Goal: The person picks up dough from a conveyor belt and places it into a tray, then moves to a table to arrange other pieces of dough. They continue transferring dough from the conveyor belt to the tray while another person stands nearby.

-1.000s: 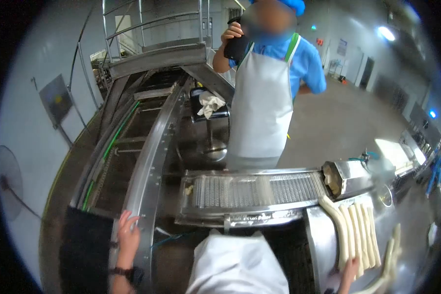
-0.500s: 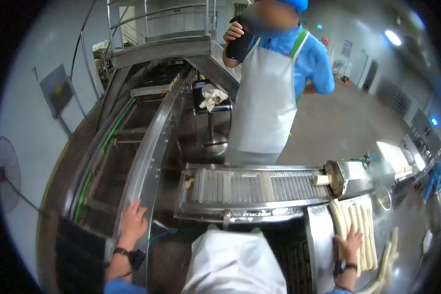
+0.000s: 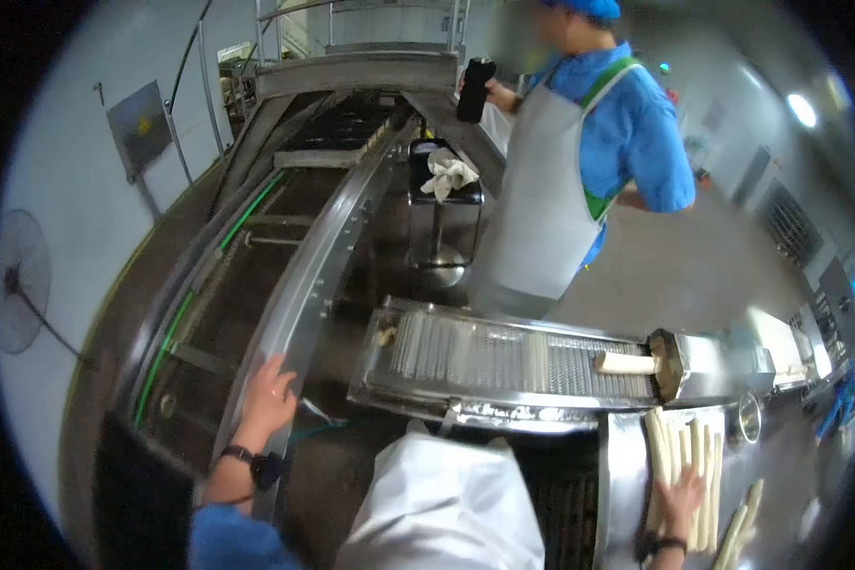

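My left hand (image 3: 269,399) rests on the metal side rail (image 3: 299,271) of the long conveyor, fingers stretched and nothing held. On the right, my right hand (image 3: 682,496) lies over the near part of several pale dough strips (image 3: 698,446), its fingers apart. These strips lie side by side on a steel table (image 3: 620,475). A thick dough roll (image 3: 625,363) sticks out of the machine's outlet (image 3: 670,366) onto a metal mesh belt (image 3: 503,356). More dough pieces (image 3: 743,522) lie to the right of my right hand.
Across the mesh belt stands a person (image 3: 565,180) in a white apron, holding a dark bottle (image 3: 476,90). A stool (image 3: 444,195) with a cloth (image 3: 449,174) on it is beside the long conveyor. A wall fan (image 3: 21,280) is at far left.
The dough roll reaches farther out of the outlet onto the mesh belt. The other person has lowered the bottle and turned the head left. My hands keep their places; the view has shifted.
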Tool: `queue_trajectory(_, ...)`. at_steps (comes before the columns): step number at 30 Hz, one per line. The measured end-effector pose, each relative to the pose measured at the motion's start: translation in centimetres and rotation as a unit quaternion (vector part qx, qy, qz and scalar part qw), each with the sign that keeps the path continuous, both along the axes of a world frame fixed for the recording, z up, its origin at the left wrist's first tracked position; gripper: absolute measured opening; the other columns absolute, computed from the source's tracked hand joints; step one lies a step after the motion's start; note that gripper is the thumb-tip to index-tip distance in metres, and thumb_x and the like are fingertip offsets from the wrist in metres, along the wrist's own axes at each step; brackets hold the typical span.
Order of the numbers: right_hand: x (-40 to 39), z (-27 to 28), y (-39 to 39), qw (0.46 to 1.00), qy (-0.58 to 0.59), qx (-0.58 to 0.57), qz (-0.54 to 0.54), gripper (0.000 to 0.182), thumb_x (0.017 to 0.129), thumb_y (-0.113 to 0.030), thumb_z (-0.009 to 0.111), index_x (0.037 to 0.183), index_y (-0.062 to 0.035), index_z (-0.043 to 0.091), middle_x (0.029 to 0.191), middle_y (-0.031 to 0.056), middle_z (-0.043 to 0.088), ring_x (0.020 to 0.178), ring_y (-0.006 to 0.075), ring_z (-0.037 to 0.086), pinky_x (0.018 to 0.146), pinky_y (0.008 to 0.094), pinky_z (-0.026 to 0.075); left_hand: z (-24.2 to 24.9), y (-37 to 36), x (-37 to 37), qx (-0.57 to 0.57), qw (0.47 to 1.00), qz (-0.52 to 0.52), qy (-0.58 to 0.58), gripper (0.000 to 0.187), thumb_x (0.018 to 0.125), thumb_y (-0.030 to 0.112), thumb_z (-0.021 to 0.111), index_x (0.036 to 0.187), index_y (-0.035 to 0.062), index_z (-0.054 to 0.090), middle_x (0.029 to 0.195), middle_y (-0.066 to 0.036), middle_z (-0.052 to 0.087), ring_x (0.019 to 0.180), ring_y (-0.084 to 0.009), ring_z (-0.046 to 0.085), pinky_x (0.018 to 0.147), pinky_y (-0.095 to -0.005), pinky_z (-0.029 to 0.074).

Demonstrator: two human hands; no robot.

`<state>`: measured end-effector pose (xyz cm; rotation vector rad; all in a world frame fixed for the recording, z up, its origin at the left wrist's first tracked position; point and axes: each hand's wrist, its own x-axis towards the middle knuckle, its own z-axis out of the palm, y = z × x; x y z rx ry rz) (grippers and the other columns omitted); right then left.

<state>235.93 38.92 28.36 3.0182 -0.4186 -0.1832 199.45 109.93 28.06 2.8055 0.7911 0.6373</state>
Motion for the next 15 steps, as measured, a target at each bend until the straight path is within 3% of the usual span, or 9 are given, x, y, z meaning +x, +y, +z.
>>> queue_trajectory(1, -0.5, 0.9, 0.6, 0.998, -0.002, 0.029, -0.056, 0.111, 0.065, -0.066, 0.071, 0.152, -0.0260, 0.015, 0.156, 0.0239, 0.003, 0.144, 0.0436, 0.006, 0.112, 0.0630, 0.013, -0.1, -0.1, -0.1, -0.004, 1.000, 0.004, 0.003, 0.032, 0.071, 0.006, 0.063, 0.102, 0.0035, 0.067, 0.135, -0.020, 0.048, 0.126, -0.0364, 0.045, 0.104, -0.0439, 0.038)
queue_trajectory(5, -1.8, 4.1, 1.5, 0.994, 0.019, 0.089, -0.059, 0.104, 0.072, -0.062, 0.067, 0.152, -0.0195, 0.016, 0.155, 0.0268, 0.008, 0.143, 0.0440, 0.010, 0.112, 0.0611, 0.013, -0.2, 0.0, -0.1, -0.003, 1.000, 0.006, 0.009, 0.031, 0.070, 0.006, 0.063, 0.101, 0.0049, 0.067, 0.136, -0.019, 0.047, 0.126, -0.0369, 0.045, 0.104, -0.0446, 0.039)
queue_trajectory(11, -2.5, 2.1, -0.1, 0.999, -0.011, 0.052, -0.012, 0.105, 0.072, -0.065, 0.065, 0.152, -0.0169, 0.017, 0.152, 0.0295, 0.014, 0.141, 0.0448, 0.015, 0.113, 0.0565, 0.016, 0.0, -0.1, -0.1, -0.017, 1.000, 0.002, 0.006, 0.031, 0.071, 0.006, 0.064, 0.102, 0.0040, 0.066, 0.137, -0.019, 0.047, 0.127, -0.0372, 0.044, 0.105, -0.0442, 0.038)
queue_trajectory(15, -3.5, -2.2, -3.4, 0.999, -0.009, 0.017, 0.048, 0.113, 0.066, -0.072, 0.064, 0.152, -0.0149, 0.017, 0.154, 0.0269, 0.011, 0.140, 0.0478, 0.014, 0.112, 0.0567, 0.017, -0.2, -0.3, 0.0, -0.012, 1.000, 0.006, 0.004, 0.032, 0.070, 0.005, 0.065, 0.102, 0.0036, 0.066, 0.136, -0.020, 0.047, 0.127, -0.0376, 0.043, 0.105, -0.0446, 0.038)
